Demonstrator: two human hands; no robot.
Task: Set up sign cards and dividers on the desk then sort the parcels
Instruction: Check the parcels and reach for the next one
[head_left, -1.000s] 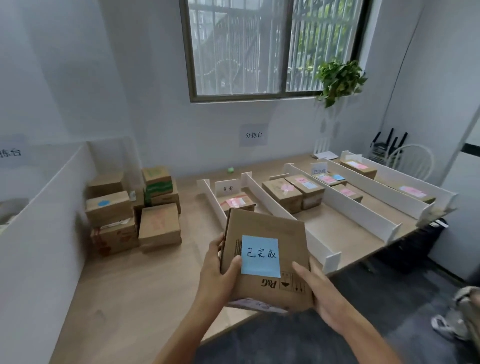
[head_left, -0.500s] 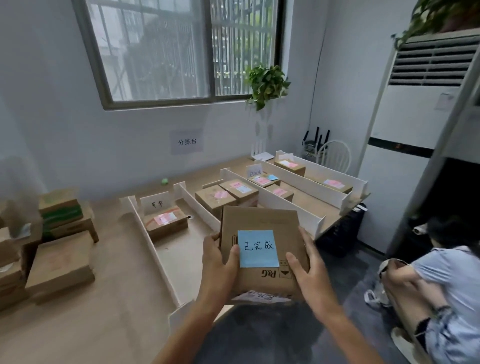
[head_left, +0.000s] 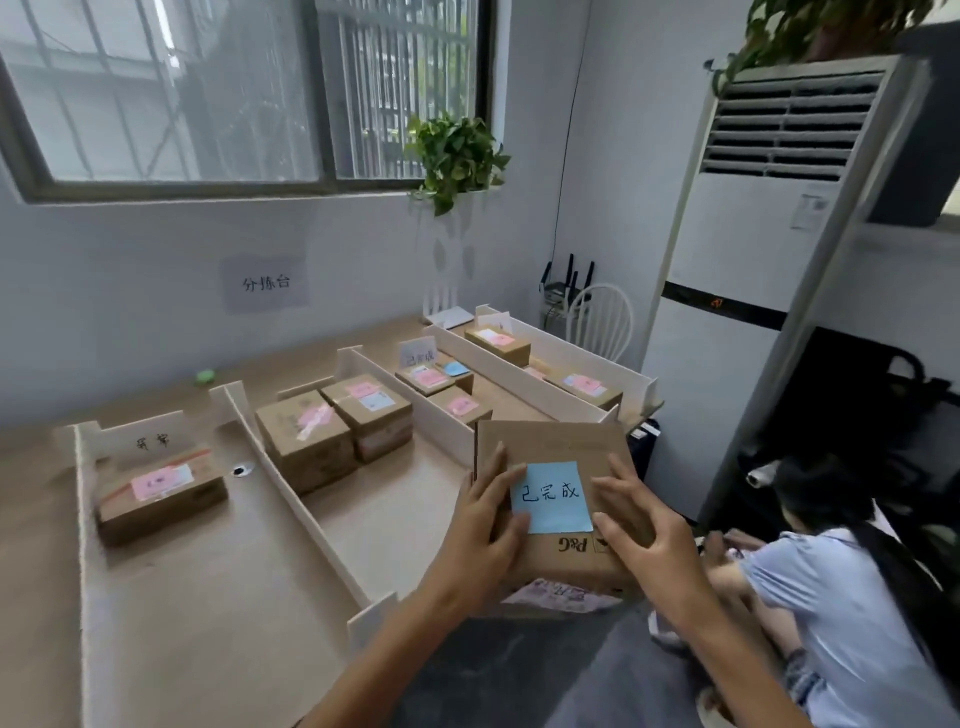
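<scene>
I hold a flat brown cardboard parcel (head_left: 550, 441) with a blue note on its top, in front of the desk's near edge. My left hand (head_left: 483, 535) grips its left side, thumb on top. My right hand (head_left: 639, 525) grips the right side. White dividers (head_left: 291, 499) split the wooden desk (head_left: 197, 597) into lanes. A white sign card (head_left: 150, 441) stands at the back of the left lane, another sign card (head_left: 418, 352) in the third lane. Parcels with pink labels lie in the lanes, one (head_left: 161, 493) at the left, two (head_left: 332, 426) in the middle.
A person (head_left: 831, 587) in a light blue shirt crouches on the floor at the right. A tall white air conditioner (head_left: 753, 260) stands behind them. A white chair (head_left: 597, 322) is in the corner beyond the desk. A potted plant (head_left: 454, 156) hangs by the window.
My view has swung to the right, so the stack of unsorted parcels at the left is out of sight. The held parcel has moved right, toward the third lane's near end.
</scene>
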